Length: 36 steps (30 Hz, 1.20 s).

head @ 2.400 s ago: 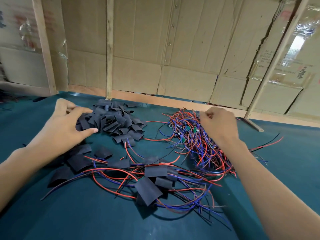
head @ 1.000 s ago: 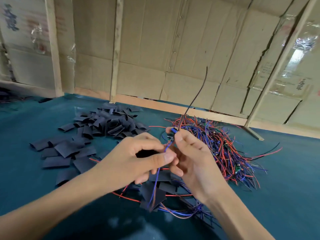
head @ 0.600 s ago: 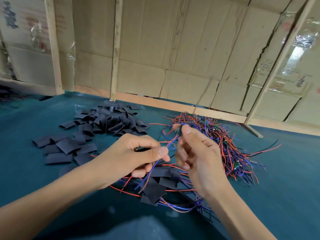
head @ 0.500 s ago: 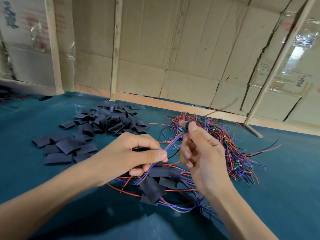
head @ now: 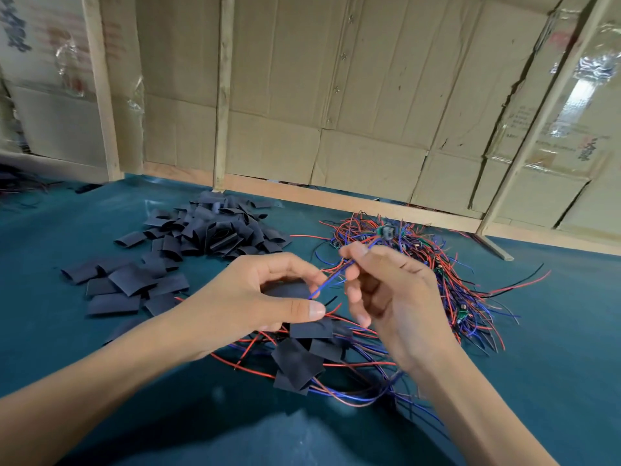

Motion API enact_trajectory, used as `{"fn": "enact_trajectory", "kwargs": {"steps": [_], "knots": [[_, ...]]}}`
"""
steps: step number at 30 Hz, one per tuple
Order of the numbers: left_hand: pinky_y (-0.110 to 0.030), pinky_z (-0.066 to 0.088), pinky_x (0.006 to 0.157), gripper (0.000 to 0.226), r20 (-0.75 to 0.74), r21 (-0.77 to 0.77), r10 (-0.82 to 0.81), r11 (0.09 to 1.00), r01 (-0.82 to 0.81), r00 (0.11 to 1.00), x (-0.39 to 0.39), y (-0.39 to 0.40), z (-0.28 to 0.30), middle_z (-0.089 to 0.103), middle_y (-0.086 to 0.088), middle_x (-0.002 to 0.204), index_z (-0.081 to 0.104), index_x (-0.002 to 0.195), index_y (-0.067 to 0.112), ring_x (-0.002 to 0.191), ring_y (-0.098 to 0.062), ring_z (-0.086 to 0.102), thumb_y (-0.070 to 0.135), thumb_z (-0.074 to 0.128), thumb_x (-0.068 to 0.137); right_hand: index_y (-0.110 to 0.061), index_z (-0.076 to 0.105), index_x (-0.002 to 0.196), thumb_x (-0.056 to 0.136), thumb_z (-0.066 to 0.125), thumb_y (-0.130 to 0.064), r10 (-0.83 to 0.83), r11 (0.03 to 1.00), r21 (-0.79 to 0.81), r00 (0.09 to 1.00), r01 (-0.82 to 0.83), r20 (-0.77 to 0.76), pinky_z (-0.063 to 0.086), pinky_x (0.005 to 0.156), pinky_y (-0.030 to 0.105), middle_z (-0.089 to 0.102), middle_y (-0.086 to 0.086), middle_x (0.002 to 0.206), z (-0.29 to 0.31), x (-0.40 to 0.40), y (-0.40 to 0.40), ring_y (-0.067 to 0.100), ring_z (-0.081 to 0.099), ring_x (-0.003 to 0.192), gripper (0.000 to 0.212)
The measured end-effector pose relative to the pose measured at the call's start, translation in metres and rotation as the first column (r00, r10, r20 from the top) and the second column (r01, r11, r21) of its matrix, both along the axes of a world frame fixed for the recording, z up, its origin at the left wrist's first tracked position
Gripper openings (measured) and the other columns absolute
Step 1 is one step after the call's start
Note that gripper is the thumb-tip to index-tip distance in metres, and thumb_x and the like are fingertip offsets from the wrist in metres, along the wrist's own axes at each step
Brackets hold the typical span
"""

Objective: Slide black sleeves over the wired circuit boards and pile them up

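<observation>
My left hand holds a black sleeve between thumb and fingers, above the green table. My right hand pinches the red and blue wires of a small circuit board, which sticks up past my fingertips. The wire ends point at the sleeve's opening. A heap of loose black sleeves lies at the back left. A tangle of wired boards lies at the right. Below my hands lies a pile of sleeved boards with trailing wires.
Flat sleeves are scattered on the green table at the left. A cardboard wall with wooden posts closes off the back. A wooden strip lies at the back right.
Both hands left the heaps and came together over the middle. My right hand has drawn the wired board up and right, bringing its wire ends toward the sleeve in my left hand.
</observation>
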<state>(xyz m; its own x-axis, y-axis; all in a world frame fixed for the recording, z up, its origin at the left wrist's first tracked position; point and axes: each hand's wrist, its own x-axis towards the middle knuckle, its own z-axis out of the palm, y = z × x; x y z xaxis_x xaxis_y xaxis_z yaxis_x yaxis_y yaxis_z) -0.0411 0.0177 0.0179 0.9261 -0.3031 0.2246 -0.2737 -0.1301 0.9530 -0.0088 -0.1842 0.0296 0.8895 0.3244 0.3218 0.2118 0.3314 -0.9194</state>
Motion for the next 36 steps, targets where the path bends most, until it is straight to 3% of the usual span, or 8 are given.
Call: {"fn": "enact_trajectory", "kwargs": {"steps": [5,9,13,15,18,23,29,36], "knots": [[-0.015,0.045,0.057,0.036,0.081,0.018,0.018,1.000,-0.019,0.997,0.001,0.002,0.001,0.074,0.002,0.104,0.065,0.112,0.041,0.063,-0.005,0.056,0.028,0.080,0.082,-0.005,0.071,0.081,0.089,0.065,-0.019,-0.039,0.985,0.166,0.999,0.042,-0.024,0.039,0.038,0.024,0.063,0.010,0.070,0.003,0.003,-0.004,0.018,0.054,0.050,0.018],[-0.016,0.045,0.079,0.048,0.241,0.217,0.091,0.965,-0.145,0.966,0.001,0.005,-0.003,0.069,0.008,0.105,0.051,0.125,0.050,0.084,0.002,0.061,0.036,0.069,0.082,-0.008,0.071,0.081,0.090,0.062,-0.019,-0.041,0.974,0.223,0.999,0.040,-0.004,0.042,0.042,0.026,0.064,0.009,0.069,0.003,0.003,-0.005,0.020,0.057,0.052,0.017],[-0.034,0.043,0.105,0.052,0.340,0.288,0.129,0.929,-0.234,0.932,-0.002,0.002,-0.004,0.058,0.025,0.128,0.048,0.127,0.050,0.121,0.002,0.054,0.054,0.064,0.077,-0.012,0.075,0.078,0.090,0.060,-0.019,-0.049,0.978,0.203,0.998,0.041,0.034,0.043,0.043,0.027,0.064,0.009,0.069,0.002,0.002,-0.002,0.020,0.057,0.052,0.021],[-0.033,0.046,0.100,0.053,0.399,0.304,0.111,0.920,-0.246,0.910,-0.004,0.000,-0.006,0.062,0.018,0.121,0.042,0.132,0.052,0.111,-0.001,0.059,0.058,0.059,0.082,-0.012,0.074,0.078,0.090,0.060,-0.019,-0.052,0.978,0.203,0.998,0.042,0.045,0.043,0.043,0.027,0.064,0.009,0.069,0.001,0.002,-0.001,0.020,0.057,0.052,0.020],[-0.018,0.046,0.072,0.061,0.456,0.312,0.025,0.932,-0.186,0.890,-0.004,0.001,-0.010,0.065,0.005,0.106,0.021,0.144,0.050,0.078,-0.013,0.061,0.050,0.054,0.093,-0.011,0.073,0.079,0.091,0.059,-0.018,-0.061,0.973,0.225,0.997,0.048,0.049,0.043,0.043,0.028,0.063,0.009,0.068,0.001,0.002,-0.002,0.021,0.056,0.052,0.021],[-0.015,0.044,0.087,0.067,0.589,0.274,-0.025,0.946,-0.170,0.808,0.008,0.003,-0.021,0.059,0.018,0.133,0.008,0.153,0.033,0.107,-0.013,0.065,0.040,0.050,0.102,-0.009,0.068,0.082,0.095,0.053,-0.018,-0.035,0.969,0.248,0.996,0.012,0.088,0.044,0.046,0.028,0.062,0.010,0.071,0.001,0.003,-0.006,0.023,0.056,0.054,0.022],[-0.031,0.048,0.086,0.077,0.622,0.232,-0.023,0.960,-0.156,0.782,0.021,0.007,-0.033,0.058,0.012,0.139,0.003,0.156,0.016,0.097,-0.019,0.070,0.034,0.054,0.102,-0.012,0.069,0.082,0.098,0.047,-0.018,-0.024,0.982,0.190,0.974,-0.020,0.225,0.045,0.048,0.031,0.062,0.012,0.074,0.000,0.004,-0.004,0.025,0.056,0.059,0.028],[-0.035,0.054,0.080,0.073,0.625,0.214,0.014,0.958,-0.189,0.781,0.016,0.007,-0.033,0.059,0.012,0.136,0.010,0.155,0.026,0.102,-0.014,0.069,0.038,0.056,0.100,-0.004,0.060,0.087,0.102,0.038,-0.008,-0.011,0.989,0.141,0.957,-0.031,0.291,0.049,0.051,0.034,0.064,0.019,0.087,-0.005,0.004,-0.003,0.028,0.062,0.067,0.026]]}}
